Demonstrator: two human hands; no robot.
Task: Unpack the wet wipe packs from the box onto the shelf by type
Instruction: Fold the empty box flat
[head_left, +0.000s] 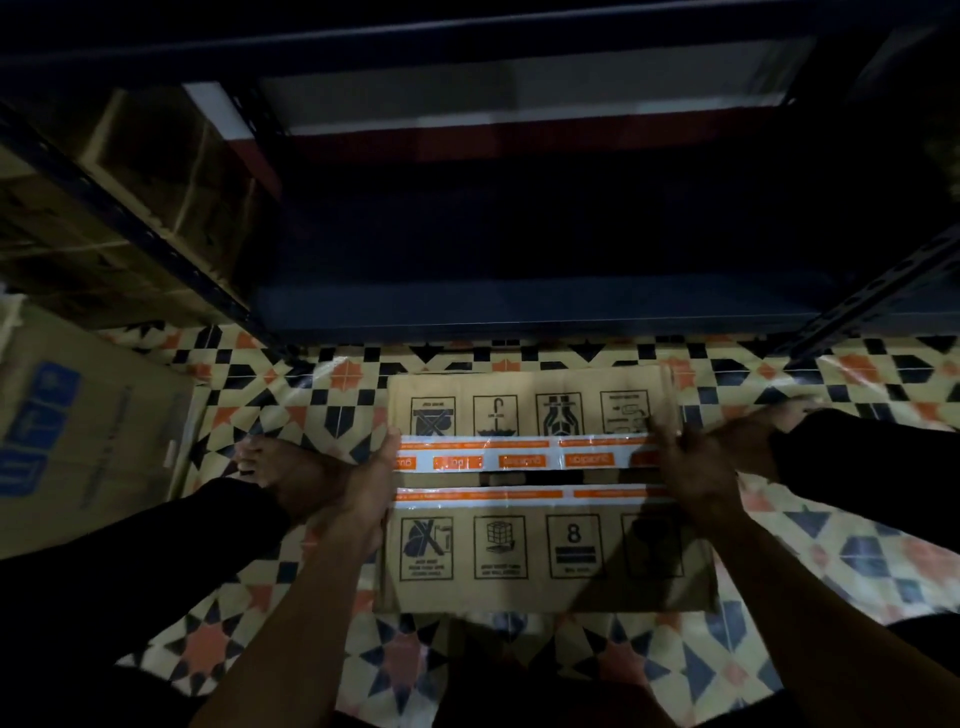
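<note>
Both forearms are bare, with no sleeves, watch or rings showing on the left hand (371, 480) or the right hand (693, 462). The legs wear black trousers (156, 540). Both feet (280, 467) are bare, without shoes or socks.

Box (545, 499) on the floor (291, 384), centred just before the shelf (519, 306). Left hand (371, 483) at the box's left edge, right hand (691, 462) at its right edge. One bare foot (280, 467) just left of the box, the other (789, 415) to its right. Second carton (78, 431) on the floor, far left. More cartons (130, 208) stacked in the left shelf bay, behind it.
</note>
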